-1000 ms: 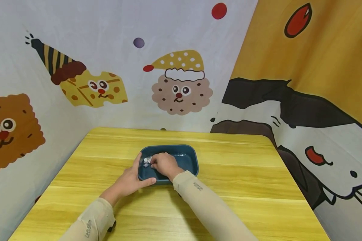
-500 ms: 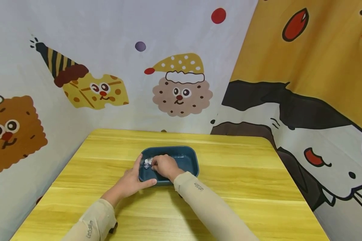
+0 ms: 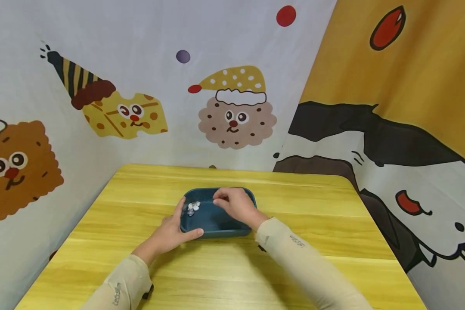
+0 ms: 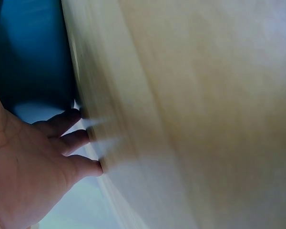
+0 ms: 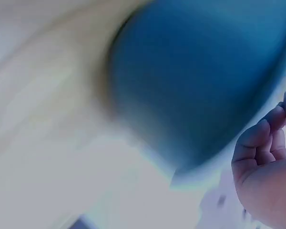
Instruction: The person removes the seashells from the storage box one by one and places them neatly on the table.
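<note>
A dark blue rectangular tray (image 3: 224, 233) with raised sides stands on the table. Several small whitish and clear pieces (image 3: 193, 207) lie clustered inside its left end; their kind is too small to tell. My left hand (image 3: 170, 232) rests against the tray's left front corner, thumb along the front wall and fingers by the left side. In the left wrist view its spread fingers (image 4: 66, 138) touch the tabletop beside the tray. Over the tray's right half is my right hand (image 3: 238, 206), fingers curled and thumb meeting fingertips. Nothing shows between those fingertips (image 5: 276, 114) in the right wrist view.
A yellow wood-grain table (image 3: 314, 224) lies under the tray, extending on all sides of it. Behind it hangs a white cloth (image 3: 147, 43) with cartoon prints, and at the right a yellow cloth (image 3: 341, 64).
My right hand has left the whitish pieces and moved right and slightly up over the tray, uncovering the cluster. The left hand keeps its place at the tray's corner.
</note>
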`<action>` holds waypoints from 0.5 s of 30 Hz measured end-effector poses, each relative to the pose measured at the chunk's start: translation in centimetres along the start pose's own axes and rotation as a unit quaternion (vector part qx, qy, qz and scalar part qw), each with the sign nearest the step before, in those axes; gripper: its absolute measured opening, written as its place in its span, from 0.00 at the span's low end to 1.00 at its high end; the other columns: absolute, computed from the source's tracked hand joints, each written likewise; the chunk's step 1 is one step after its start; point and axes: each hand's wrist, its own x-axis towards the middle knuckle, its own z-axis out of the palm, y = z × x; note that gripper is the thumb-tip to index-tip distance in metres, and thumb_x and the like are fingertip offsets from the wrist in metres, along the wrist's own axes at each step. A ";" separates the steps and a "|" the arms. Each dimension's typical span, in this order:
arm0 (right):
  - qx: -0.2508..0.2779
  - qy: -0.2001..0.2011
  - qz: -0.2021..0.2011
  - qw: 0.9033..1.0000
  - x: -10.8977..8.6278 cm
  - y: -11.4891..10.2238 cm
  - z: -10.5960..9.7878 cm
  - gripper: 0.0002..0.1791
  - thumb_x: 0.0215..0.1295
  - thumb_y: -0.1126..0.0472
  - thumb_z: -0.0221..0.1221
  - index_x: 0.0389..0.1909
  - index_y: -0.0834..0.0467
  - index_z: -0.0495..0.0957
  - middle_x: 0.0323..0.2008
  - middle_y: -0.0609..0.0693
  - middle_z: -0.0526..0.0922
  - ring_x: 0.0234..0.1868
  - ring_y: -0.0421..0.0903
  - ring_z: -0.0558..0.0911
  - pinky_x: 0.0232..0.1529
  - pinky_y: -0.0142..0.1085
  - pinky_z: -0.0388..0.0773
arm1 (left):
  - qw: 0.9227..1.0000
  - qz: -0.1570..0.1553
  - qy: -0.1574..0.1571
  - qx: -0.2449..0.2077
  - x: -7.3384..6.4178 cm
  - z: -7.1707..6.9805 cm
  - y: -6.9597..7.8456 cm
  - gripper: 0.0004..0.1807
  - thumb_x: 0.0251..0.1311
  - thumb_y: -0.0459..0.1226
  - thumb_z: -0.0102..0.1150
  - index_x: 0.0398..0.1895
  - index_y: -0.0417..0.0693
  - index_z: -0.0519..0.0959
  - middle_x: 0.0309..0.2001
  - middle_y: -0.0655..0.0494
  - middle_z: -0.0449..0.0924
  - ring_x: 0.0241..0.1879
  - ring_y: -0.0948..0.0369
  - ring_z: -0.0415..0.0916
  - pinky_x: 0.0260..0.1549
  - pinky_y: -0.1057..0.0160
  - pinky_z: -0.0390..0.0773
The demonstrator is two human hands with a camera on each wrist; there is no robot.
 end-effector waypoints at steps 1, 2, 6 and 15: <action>0.011 0.014 0.014 1.000 -0.6 0.6 -1.5 0.08 0.77 0.53 0.65 0.50 0.49 0.89 0.44 0.43 0.90 0.39 0.37 0.84 0.43 0.35 0.84 | 1.000 0.000 0.001 0.001 0.0 0.0 0.1 0.71 0.61 0.72 0.64 0.88 0.65 0.23 0.83 0.30 0.56 0.80 0.21 0.45 0.69 0.18 0.60; 0.018 0.031 0.031 0.999 -1.2 1.4 -2.9 0.08 0.77 0.53 0.65 0.49 0.49 0.89 0.44 0.44 0.90 0.39 0.39 0.85 0.43 0.36 0.84 | 1.000 0.000 0.003 0.001 0.0 0.0 0.1 0.71 0.61 0.72 0.65 0.88 0.66 0.23 0.83 0.30 0.56 0.80 0.21 0.45 0.69 0.18 0.60; 0.028 0.087 0.092 0.992 -3.3 5.6 -7.6 0.07 0.76 0.53 0.66 0.47 0.49 0.88 0.42 0.47 0.90 0.39 0.43 0.83 0.43 0.39 0.82 | 1.000 -0.002 0.009 0.003 -0.1 0.0 0.0 0.71 0.60 0.73 0.65 0.87 0.68 0.22 0.82 0.30 0.57 0.81 0.22 0.43 0.68 0.18 0.60; -0.016 0.033 0.170 0.985 -8.5 13.1 -10.2 0.07 0.76 0.58 0.66 0.48 0.55 0.88 0.45 0.50 0.90 0.41 0.43 0.83 0.43 0.39 0.82 | 1.000 0.003 0.006 0.006 0.0 0.2 -0.1 0.72 0.59 0.74 0.64 0.87 0.67 0.23 0.82 0.29 0.58 0.80 0.20 0.41 0.68 0.17 0.59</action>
